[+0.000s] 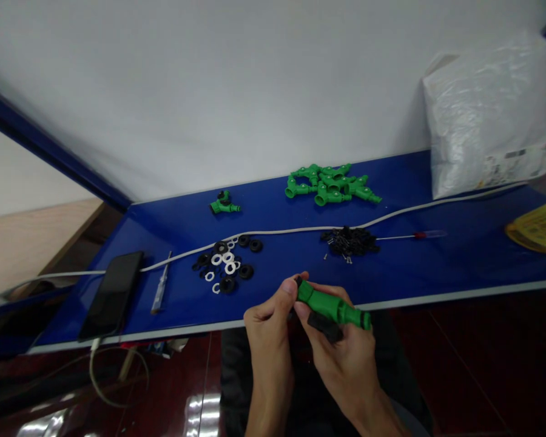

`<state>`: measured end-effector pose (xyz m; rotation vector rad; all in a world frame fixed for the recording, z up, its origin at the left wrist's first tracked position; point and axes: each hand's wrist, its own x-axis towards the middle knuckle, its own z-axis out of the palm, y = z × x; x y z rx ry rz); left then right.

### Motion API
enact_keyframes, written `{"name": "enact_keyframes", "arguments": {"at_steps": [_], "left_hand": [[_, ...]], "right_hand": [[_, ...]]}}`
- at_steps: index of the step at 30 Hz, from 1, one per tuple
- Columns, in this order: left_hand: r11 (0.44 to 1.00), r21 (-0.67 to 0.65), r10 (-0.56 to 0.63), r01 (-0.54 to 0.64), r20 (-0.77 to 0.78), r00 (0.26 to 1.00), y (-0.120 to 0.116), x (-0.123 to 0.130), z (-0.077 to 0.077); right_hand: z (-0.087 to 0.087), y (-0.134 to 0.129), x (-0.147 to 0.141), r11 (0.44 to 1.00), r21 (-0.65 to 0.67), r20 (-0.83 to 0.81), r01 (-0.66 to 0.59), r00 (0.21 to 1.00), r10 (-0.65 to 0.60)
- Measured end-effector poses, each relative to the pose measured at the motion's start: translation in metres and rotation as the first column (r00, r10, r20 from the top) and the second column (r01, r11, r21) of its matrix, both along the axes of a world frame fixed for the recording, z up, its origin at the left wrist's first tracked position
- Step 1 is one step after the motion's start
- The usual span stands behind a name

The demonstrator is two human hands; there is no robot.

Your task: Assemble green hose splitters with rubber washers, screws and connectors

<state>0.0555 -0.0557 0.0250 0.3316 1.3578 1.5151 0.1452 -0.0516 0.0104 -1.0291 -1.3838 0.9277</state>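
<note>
In front of the table's near edge, my right hand (350,355) is wrapped round a green plastic hose connector (325,303). The connector has a black lever-like piece on its near side and a dark ring at its right tip. My left hand (270,328) is closed, thumb and fingers pinching the connector's left end, where a bit of black part shows. What lies between those fingertips is mostly hidden. Beyond my left hand, black rings and white washers (230,267) are scattered on the blue table (282,273).
Several green connectors (330,185) are heaped at the back, with one fitted connector (225,203) farther left. Small black parts and screws (349,241) lie by a red-handled screwdriver (421,235). A white cable (295,230) crosses the table. A phone (111,297), another screwdriver (161,288) and a plastic bag (486,115) flank these.
</note>
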Motion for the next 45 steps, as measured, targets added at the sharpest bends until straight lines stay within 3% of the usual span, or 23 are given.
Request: {"name": "enact_keyframes", "arguments": {"at_steps": [2,4,7,9,11,13,17,21,25,31,35,38,45], "left_hand": [[1.000,0.013,0.010,-0.010,-0.004,1.000,-0.001,0.000,-0.002],[1.000,0.022,-0.001,0.001,-0.023,1.000,-0.002,-0.001,-0.004],[0.996,0.022,-0.079,0.083,-0.145,0.986,-0.004,-0.007,-0.005],[0.987,0.029,-0.139,0.159,-0.348,0.927,-0.005,-0.020,-0.005],[0.980,0.047,-0.122,0.195,-0.629,0.768,-0.005,-0.040,-0.003],[0.987,0.055,-0.037,0.148,-0.829,0.557,-0.005,-0.066,0.000],[1.000,-0.015,-0.013,-0.004,-0.961,0.277,0.000,-0.116,0.006],[0.982,-0.184,-0.186,0.029,-0.974,0.126,0.010,-0.139,0.006],[0.959,-0.280,-0.282,0.034,-0.954,0.096,0.021,-0.140,0.000],[0.956,-0.293,-0.294,0.031,-0.943,0.157,0.025,-0.149,-0.001],[0.970,-0.242,-0.240,-0.027,-0.969,0.066,0.014,-0.162,0.004],[0.967,-0.256,-0.255,-0.005,-0.967,0.005,0.006,-0.168,0.004],[0.959,-0.281,-0.282,0.013,-0.959,0.043,0.002,-0.178,-0.005]], "right_hand": [[0.007,0.001,-0.001,0.987,-0.156,-0.084,-0.035,0.996,0.022],[0.013,0.003,-0.002,0.940,-0.327,-0.193,-0.096,0.981,0.033],[0.017,0.008,-0.003,0.819,-0.508,-0.406,-0.267,0.913,0.046],[0.018,0.012,-0.002,0.724,-0.558,-0.525,-0.406,0.848,0.070],[0.018,0.018,0.001,0.671,-0.561,-0.584,-0.486,0.806,0.096],[0.018,0.024,0.005,0.683,-0.547,-0.596,-0.483,0.798,0.087],[0.017,0.040,0.011,0.731,-0.522,-0.587,-0.439,0.807,0.065],[0.012,0.055,0.009,0.733,-0.489,-0.616,-0.473,0.782,0.094],[0.005,0.061,0.008,0.710,-0.471,-0.661,-0.523,0.743,0.108],[0.004,0.060,0.012,0.696,-0.445,-0.708,-0.563,0.697,0.111],[0.006,0.060,0.012,0.682,-0.452,-0.720,-0.574,0.687,0.101],[0.005,0.060,0.012,0.680,-0.451,-0.726,-0.578,0.681,0.098],[0.002,0.060,0.012,0.683,-0.450,-0.727,-0.576,0.680,0.094]]}}
